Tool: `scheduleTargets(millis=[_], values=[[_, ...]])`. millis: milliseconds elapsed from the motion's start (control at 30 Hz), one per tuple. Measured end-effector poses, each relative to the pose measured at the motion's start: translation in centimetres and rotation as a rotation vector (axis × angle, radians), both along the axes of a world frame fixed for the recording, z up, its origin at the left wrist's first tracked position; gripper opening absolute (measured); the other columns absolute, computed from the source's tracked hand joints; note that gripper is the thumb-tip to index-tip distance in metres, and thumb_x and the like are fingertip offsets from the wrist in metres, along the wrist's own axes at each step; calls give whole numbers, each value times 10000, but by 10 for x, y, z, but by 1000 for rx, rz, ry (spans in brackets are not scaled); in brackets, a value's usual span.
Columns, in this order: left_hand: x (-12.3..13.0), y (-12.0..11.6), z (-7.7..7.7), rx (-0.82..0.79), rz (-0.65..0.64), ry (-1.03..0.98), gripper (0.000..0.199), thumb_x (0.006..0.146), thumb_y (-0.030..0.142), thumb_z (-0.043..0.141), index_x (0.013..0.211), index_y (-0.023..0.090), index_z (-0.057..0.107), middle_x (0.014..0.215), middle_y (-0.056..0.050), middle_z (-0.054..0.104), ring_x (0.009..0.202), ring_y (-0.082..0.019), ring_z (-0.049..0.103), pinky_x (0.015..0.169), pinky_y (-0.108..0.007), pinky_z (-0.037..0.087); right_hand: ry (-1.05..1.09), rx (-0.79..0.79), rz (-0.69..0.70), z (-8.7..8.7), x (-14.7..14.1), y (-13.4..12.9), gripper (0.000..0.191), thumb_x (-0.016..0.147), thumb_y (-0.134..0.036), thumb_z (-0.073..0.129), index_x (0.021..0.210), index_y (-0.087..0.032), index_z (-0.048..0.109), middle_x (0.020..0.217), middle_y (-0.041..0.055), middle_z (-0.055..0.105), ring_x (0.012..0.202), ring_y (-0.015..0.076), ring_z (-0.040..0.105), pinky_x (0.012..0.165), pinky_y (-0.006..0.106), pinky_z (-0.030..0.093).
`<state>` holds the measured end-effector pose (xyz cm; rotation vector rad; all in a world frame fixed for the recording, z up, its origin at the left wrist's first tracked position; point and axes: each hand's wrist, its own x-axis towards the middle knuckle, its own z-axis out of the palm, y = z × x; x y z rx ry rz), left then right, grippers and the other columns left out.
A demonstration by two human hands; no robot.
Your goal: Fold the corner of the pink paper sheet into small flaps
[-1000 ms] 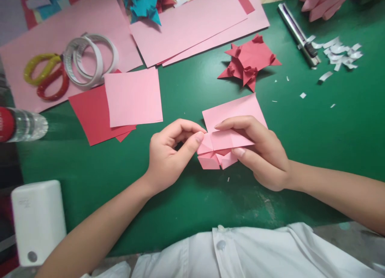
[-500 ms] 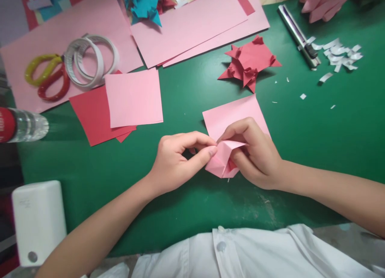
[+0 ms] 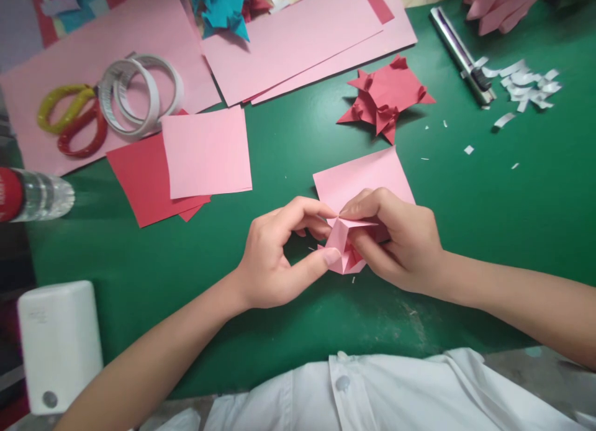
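My single view comes from a camera worn on the person's head, facing forward and steeply down over the green counter [image 3: 288, 331]. I see the white shirt [image 3: 316, 390] along the bottom edge, both hands near the centre at close range, and large pink sheets [image 3: 298, 43] farther off, cut by the top edge. No second view shares this scene.

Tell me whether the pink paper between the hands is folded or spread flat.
Folded. The pink paper between the left hand and right hand shows creases and angled flaps, with a darker red area visible among them.
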<state>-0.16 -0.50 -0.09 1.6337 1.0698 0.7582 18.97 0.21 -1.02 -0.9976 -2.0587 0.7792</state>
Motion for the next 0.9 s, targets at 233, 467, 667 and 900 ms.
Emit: scheduleTargets(millis=[233, 467, 667, 900], values=[[6, -5, -7, 269, 28, 320, 220, 805, 154, 604, 1010, 196, 536, 811, 3, 660, 726, -135, 595, 713, -267, 492, -253, 261, 39, 1, 5, 12, 93, 812, -112, 518, 815, -201, 541, 814, 52, 629, 727, 180, 481, 657, 338, 419], [11, -23, -10, 717, -21, 635, 102, 822, 114, 594, 916, 144, 572, 842, -79, 634, 699, -169, 569, 609, -285, 461, -342, 227, 79, -3, 7, 14, 113, 829, -111, 517, 801, -196, 586, 832, 49, 635, 763, 188, 498, 656, 340, 408], [18, -44, -5, 856, -27, 808, 241, 809, 131, 638, 1046, 85, 636, 1028, -135, 695, 637, -170, 602, 539, -310, 474, -317, 168, 87, -3, 8, 16, 138, 825, -95, 511, 809, -190, 610, 831, 47, 632, 771, 182, 526, 669, 339, 424], [18, -46, -5, 866, -48, 866, 335, 770, 162, 698, 1081, 45, 656, 1136, -180, 666, 574, -169, 585, 500, -327, 481, -334, 173, 175, -1, 13, 24, 136, 849, -123, 521, 799, -177, 636, 816, 58, 617, 742, 170, 513, 643, 322, 429]])
